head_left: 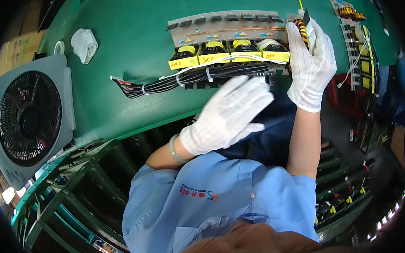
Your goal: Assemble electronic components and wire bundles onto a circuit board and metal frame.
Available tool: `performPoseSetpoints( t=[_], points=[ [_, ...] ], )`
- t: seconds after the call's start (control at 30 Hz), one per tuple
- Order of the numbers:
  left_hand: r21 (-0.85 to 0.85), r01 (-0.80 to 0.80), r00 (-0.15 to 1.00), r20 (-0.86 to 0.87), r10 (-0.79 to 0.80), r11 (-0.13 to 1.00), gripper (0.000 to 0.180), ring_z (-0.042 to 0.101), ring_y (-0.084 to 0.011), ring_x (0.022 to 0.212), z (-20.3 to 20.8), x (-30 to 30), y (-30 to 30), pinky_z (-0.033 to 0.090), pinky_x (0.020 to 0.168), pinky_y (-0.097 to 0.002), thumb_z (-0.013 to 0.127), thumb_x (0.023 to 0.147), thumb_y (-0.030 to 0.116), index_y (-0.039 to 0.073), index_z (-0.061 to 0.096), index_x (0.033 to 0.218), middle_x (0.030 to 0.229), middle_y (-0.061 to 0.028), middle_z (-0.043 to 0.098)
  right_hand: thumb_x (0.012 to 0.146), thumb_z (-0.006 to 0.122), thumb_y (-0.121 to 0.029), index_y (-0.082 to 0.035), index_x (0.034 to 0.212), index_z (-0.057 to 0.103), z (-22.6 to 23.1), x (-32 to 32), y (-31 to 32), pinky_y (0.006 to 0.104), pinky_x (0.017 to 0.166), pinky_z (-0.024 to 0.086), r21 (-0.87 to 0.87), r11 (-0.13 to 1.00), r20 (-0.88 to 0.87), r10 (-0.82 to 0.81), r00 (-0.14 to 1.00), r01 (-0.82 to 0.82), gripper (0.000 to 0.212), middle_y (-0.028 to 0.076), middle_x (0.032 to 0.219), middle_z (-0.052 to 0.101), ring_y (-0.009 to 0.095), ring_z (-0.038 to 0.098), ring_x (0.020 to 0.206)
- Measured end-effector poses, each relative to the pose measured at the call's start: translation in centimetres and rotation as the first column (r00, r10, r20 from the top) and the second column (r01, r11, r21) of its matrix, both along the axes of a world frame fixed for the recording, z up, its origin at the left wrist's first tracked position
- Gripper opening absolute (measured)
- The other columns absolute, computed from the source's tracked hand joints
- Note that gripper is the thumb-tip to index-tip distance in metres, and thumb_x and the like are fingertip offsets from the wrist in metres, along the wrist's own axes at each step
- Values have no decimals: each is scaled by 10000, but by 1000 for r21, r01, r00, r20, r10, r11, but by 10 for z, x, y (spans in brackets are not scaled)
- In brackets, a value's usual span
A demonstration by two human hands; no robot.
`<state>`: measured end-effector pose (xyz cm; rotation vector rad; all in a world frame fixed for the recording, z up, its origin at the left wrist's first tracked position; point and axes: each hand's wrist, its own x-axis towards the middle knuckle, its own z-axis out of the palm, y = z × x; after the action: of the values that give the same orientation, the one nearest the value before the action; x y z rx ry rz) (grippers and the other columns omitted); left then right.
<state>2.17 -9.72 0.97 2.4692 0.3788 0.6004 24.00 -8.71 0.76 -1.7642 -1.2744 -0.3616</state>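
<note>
A long circuit board [207, 31] lies on the green table, with a row of black-and-yellow transformers [214, 51] along its near side. My white-gloved left hand [233, 112] is open, fingers stretched out flat, just in front of the board's near edge and its black wires. At the board's right end my gloved right hand [313, 63] closes round a copper-wound ring coil [301, 30], thumb on its left and fingers on its right. A flat silvery piece with a dark pointed tip [306, 17] rises by the fingers; its kind is unclear.
Black wires [168, 84] bound with white ties run along the board's front. A crumpled white cloth [84, 45] lies at the left, near a grey box fan [31, 117]. Another populated board [359, 57] is at the far right. Dark racks [103, 185] stand below the table edge.
</note>
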Motion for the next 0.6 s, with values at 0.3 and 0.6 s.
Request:
performPoseSetpoints(
  t=[0.3, 0.6],
  points=[
    [215, -185, 962, -160, 222, 959, 783, 559, -312, 1297, -15, -42, 12, 389, 1095, -487, 824, 733, 333, 61, 552, 1415, 1394, -126, 595, 802, 840, -57, 0, 1102, 729, 6, -5, -10, 285, 790, 542, 53, 999, 6, 3, 1000, -4, 325, 97, 976, 730, 183, 684, 851],
    [124, -177, 949, -243, 202, 976, 864, 553, -293, 1295, -14, -48, 6, 401, 1069, -447, 836, 697, 390, 73, 524, 1437, 1411, -120, 576, 783, 841, -74, -36, 1113, 732, 1, -6, -7, 301, 777, 549, 69, 998, 6, 0, 1000, -1, 349, 98, 968, 724, 215, 685, 835]
  ],
)
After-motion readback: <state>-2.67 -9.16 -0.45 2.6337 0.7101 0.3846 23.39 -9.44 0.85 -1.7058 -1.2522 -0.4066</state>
